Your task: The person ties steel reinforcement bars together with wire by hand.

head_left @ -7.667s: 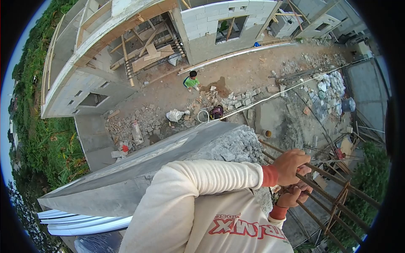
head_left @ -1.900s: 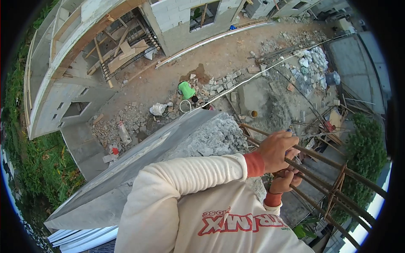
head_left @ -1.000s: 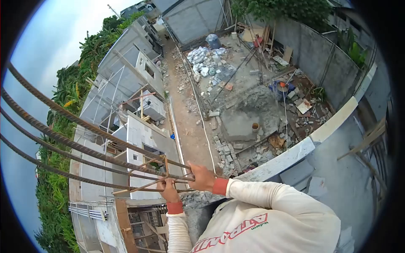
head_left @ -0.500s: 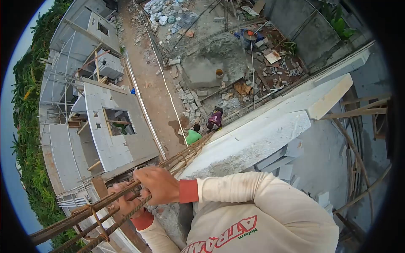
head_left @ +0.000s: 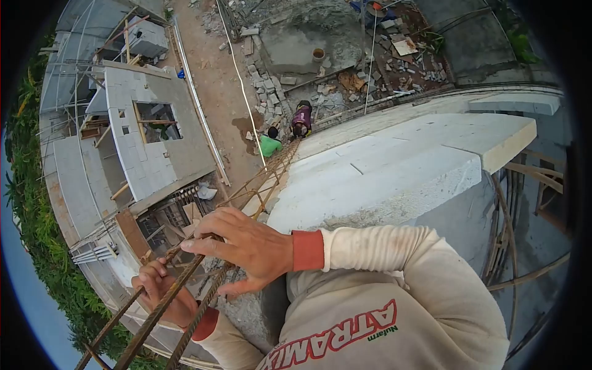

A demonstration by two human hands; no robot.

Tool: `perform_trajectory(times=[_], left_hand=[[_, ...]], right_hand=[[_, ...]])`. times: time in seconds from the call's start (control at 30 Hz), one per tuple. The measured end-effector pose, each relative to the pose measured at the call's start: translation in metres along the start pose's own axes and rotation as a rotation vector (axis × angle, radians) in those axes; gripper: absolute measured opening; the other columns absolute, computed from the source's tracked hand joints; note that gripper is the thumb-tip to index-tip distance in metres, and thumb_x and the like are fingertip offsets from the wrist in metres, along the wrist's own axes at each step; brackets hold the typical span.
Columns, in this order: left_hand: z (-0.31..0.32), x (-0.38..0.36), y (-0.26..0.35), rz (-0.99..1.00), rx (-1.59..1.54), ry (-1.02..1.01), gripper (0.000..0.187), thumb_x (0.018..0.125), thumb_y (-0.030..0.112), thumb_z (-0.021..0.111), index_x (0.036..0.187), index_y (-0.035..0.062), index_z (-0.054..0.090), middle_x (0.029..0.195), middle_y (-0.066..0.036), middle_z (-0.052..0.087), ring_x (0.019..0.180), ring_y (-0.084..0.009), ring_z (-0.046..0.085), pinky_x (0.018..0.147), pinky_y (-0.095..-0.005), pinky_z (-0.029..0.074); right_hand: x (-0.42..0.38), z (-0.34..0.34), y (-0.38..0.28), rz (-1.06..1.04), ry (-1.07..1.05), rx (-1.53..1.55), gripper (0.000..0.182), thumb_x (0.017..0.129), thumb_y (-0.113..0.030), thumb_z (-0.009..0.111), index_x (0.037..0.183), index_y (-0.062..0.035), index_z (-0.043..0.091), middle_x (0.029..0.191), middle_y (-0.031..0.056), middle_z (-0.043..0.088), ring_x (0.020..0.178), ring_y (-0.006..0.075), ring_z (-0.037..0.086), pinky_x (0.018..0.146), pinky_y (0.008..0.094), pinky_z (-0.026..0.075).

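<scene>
A rusty rebar cage (head_left: 153,320) of long ribbed bars and bent ties runs diagonally from the lower left towards the wall. My left hand (head_left: 163,293), on the lower left, has its fingers curled round one outer bar. Across the bars lies my right hand (head_left: 256,246), its thumb and fingers spread apart round the cage and touching it. Its fingertips are on the bars and its thumb is on the near side. Part of the cage is hidden beneath this hand. Beside it stands a pale block wall (head_left: 382,166) with a rough, stepped edge.
Far below, a person in green (head_left: 269,145) and a person in purple (head_left: 301,117) are near the cage's far end. A dirt path (head_left: 213,92) runs past a grey building panel (head_left: 191,123). Wooden poles (head_left: 509,234) stand on the right.
The bars, bunched together before, now stand farther apart. My right hand has loosened from a tight grip and spread. My left hand has shifted left and down. The view has tilted.
</scene>
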State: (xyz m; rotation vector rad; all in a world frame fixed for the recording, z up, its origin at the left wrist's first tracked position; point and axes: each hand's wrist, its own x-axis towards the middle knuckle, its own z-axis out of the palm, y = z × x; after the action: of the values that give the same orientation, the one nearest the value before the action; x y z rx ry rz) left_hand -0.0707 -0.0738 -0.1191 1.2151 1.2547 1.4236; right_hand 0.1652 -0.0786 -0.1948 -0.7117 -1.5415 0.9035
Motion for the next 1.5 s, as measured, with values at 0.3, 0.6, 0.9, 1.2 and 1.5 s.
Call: perform_trajectory(times=[0.3, 0.6, 0.9, 1.2, 1.5], left_hand=[[0.011, 0.000, 0.000, -0.029, 0.000, 0.024, 0.027, 0.112, 0.020, 0.046, 0.088, 0.0108, 0.037, 0.080, -0.003, 0.034, 0.084, -0.0191, 0.039, 0.097, -0.0449, 0.040], [0.011, 0.000, 0.004, -0.050, -0.031, -0.029, 0.029, 0.111, 0.021, 0.047, 0.086, 0.0110, 0.037, 0.081, -0.003, 0.034, 0.085, -0.0188, 0.039, 0.097, -0.0441, 0.039], [0.011, -0.005, 0.006, -0.057, 0.036, 0.023, 0.030, 0.111, 0.023, 0.051, 0.084, 0.0105, 0.045, 0.078, -0.002, 0.034, 0.084, -0.0190, 0.042, 0.097, -0.0442, 0.041], [0.016, -0.011, 0.008, -0.048, 0.044, -0.036, 0.026, 0.111, 0.020, 0.047, 0.087, 0.0123, 0.040, 0.081, -0.002, 0.034, 0.085, -0.0194, 0.041, 0.099, -0.0451, 0.039], [0.015, -0.014, 0.007, -0.034, 0.062, -0.094, 0.024, 0.110, 0.019, 0.045, 0.088, 0.0120, 0.038, 0.082, -0.002, 0.033, 0.086, -0.0192, 0.040, 0.099, -0.0449, 0.038]], right_hand=[[-0.019, 0.013, 0.041, 0.197, -0.050, 0.103, 0.093, 0.067, -0.022, 0.088, 0.147, -0.0056, 0.044, 0.110, 0.0152, 0.059, 0.104, 0.0363, 0.059, 0.092, 0.0451, 0.044], [-0.018, 0.027, 0.052, 0.218, -0.041, 0.003, 0.061, 0.052, -0.009, 0.082, 0.104, -0.0041, 0.049, 0.083, 0.0140, 0.060, 0.081, 0.0426, 0.062, 0.074, 0.0486, 0.048], [-0.023, 0.031, 0.056, 0.178, -0.041, -0.036, 0.057, 0.055, -0.012, 0.079, 0.102, -0.0020, 0.049, 0.078, 0.0155, 0.063, 0.073, 0.0426, 0.064, 0.067, 0.0495, 0.049], [-0.031, 0.033, 0.057, 0.184, -0.045, -0.019, 0.061, 0.053, -0.021, 0.085, 0.099, -0.0062, 0.049, 0.078, 0.0123, 0.059, 0.074, 0.0413, 0.062, 0.068, 0.0482, 0.048], [-0.035, 0.030, 0.058, 0.152, -0.028, 0.010, 0.059, 0.051, -0.018, 0.083, 0.098, -0.0056, 0.050, 0.077, 0.0123, 0.059, 0.071, 0.0416, 0.061, 0.065, 0.0485, 0.049]])
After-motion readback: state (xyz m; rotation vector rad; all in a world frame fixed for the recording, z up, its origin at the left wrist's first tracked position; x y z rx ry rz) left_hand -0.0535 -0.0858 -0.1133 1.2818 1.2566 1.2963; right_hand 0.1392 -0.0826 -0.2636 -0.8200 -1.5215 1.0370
